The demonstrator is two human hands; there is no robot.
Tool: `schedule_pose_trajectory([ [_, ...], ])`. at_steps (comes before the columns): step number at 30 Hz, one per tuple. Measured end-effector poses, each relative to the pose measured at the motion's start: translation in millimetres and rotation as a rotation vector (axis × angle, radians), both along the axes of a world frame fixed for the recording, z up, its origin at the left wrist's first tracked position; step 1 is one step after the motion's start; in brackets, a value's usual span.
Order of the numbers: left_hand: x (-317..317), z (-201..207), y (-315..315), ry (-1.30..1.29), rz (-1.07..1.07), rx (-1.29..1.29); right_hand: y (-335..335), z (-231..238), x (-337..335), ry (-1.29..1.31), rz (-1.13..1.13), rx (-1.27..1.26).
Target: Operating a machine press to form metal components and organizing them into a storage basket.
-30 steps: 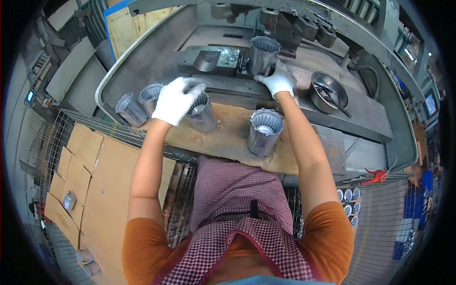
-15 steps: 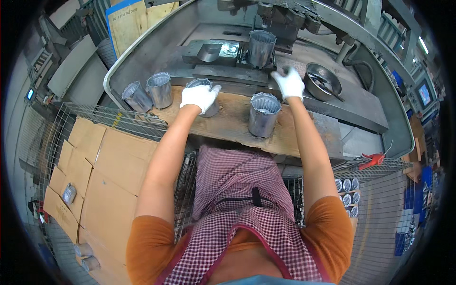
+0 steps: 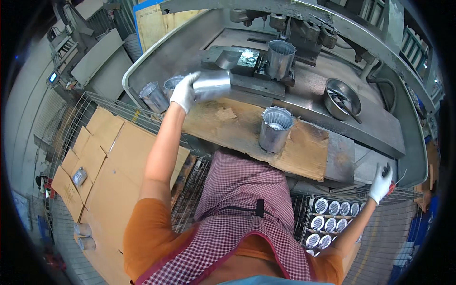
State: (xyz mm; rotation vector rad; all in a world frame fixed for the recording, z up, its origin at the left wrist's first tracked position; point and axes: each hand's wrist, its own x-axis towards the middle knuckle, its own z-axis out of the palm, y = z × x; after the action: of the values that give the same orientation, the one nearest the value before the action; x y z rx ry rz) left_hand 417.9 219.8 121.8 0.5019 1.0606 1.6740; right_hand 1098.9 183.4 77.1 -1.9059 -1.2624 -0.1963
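Observation:
My left hand (image 3: 184, 93), in a white glove, is closed around a shiny metal cup-shaped casting (image 3: 213, 85), tilted on its side above the work ledge. At the far right, my gloved right hand (image 3: 381, 186) reaches over a red-handled air gun (image 3: 392, 188), its fingers stretched upward and apart; the hand covers much of the tool. A ribbed metal casting (image 3: 275, 130) stands upright on the cardboard-covered ledge (image 3: 237, 124). Another casting (image 3: 280, 59) sits in the machine fixture. Two more castings (image 3: 154, 97) (image 3: 172, 84) stand at the ledge's left end.
A steel bowl (image 3: 342, 99) with dark tools rests on the machine bed. Flattened cardboard (image 3: 123, 175) covers a wire cage at left, with a small metal part (image 3: 80, 176) on it. Rows of round castings (image 3: 327, 223) fill the lower right. A machine beam (image 3: 266, 12) spans overhead.
My left hand has lifted a casting off the ledge and tipped it sideways. My right hand has moved from beside the fixture to the red air gun at far right. The view has shifted.

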Motion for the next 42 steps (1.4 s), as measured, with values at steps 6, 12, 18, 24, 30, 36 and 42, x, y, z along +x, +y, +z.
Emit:
schedule_pose_trajectory([
  [6,29,21,64,0.54,0.055,0.2,17,-43,3,0.424,0.102,0.059],
  [12,46,-13,128,1.337,0.168,-0.08,11,-40,-6,0.3,0.004,0.011],
  [18,45,-9,140,1.788,0.139,-0.281,9,-43,-6,0.296,0.056,0.063],
  [24,63,6,126,1.871,0.193,-0.48,-2,-28,-16,-0.067,-0.044,0.233],
  [30,103,-36,57,1.463,0.416,-0.17,-15,-55,37,-0.027,-0.513,0.628],
  [36,204,-112,-12,0.959,-0.058,0.269,-9,-64,52,0.262,-0.313,0.214],
  [42,251,-16,-19,1.719,-0.41,0.343,-61,-7,-86,0.566,0.545,0.146],
])
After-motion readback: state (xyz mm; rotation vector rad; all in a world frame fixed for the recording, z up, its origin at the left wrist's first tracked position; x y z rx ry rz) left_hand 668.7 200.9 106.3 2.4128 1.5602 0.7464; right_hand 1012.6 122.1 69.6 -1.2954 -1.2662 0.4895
